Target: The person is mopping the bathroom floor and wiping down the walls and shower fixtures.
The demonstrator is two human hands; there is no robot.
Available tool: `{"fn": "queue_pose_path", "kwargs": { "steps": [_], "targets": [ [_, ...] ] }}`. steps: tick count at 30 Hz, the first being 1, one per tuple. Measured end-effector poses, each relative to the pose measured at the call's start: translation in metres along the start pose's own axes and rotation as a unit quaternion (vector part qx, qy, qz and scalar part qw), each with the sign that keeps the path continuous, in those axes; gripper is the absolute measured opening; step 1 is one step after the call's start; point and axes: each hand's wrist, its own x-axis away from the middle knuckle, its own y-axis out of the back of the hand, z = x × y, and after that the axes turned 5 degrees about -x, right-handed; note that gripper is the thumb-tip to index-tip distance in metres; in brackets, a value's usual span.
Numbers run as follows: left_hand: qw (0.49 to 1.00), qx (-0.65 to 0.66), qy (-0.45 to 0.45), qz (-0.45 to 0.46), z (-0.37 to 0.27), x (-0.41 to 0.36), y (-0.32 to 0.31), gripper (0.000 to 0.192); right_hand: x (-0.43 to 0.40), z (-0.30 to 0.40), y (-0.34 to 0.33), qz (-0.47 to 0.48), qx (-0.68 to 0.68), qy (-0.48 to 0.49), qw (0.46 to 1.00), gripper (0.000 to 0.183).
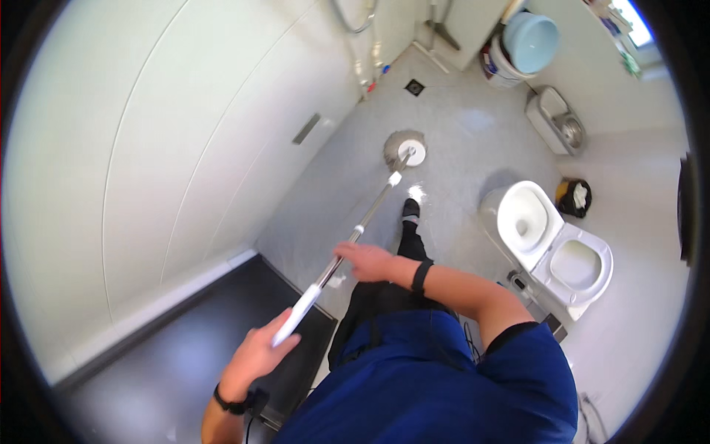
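Note:
My left hand (262,348) grips the white handle end of a spin mop (300,314) at the lower left. Higher up the pole, my right hand (366,261) is at the metal shaft, fingers bent over it; most of the fingertips are hidden or blurred. The pole slants away to the upper right. Its round white mop head (411,153), with a grey-brown fringe, lies on the grey floor (355,166) beyond my foot in a black slipper. Both wrists wear black bands.
An open white toilet (524,217) stands at the right, a small lined bin (574,197) behind it. Further off are a metal-basined sink unit (556,122), a bucket (502,65) with blue basins (531,43), a floor drain (414,87) and a squeegee (431,57). A dark raised surface (222,333) borders the left wall.

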Motion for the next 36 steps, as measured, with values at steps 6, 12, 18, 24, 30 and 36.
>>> {"fn": "queue_pose_path", "kwargs": {
  "steps": [6, 12, 18, 24, 30, 36],
  "targets": [
    [0.992, -0.058, -0.114, 0.01, -0.038, -0.184, -0.049, 0.053, 0.098, -0.095, 0.093, -0.263, 0.038, -0.237, 0.935, 0.059],
    [0.978, -0.107, -0.177, 0.032, -0.014, -0.266, -0.055, 0.058, 0.203, -0.136, 0.054, -0.329, -0.035, -0.409, 0.85, 0.059],
    [0.961, -0.2, -0.188, 0.03, 0.116, -0.225, -0.015, 0.059, 0.258, -0.142, -0.063, -0.314, -0.093, -0.525, 0.786, 0.06],
    [0.968, -0.215, -0.105, 0.071, 0.248, -0.111, 0.014, 0.06, 0.252, -0.109, -0.14, -0.385, -0.247, -0.536, 0.709, 0.061],
    [0.976, -0.175, -0.084, 0.095, 0.251, -0.1, 0.031, 0.054, 0.254, -0.1, -0.169, -0.501, -0.385, -0.47, 0.616, 0.055],
    [0.949, -0.274, -0.135, 0.083, 0.129, -0.217, 0.038, 0.055, 0.282, -0.1, -0.172, -0.544, -0.401, -0.448, 0.585, 0.034]
  ]
}}
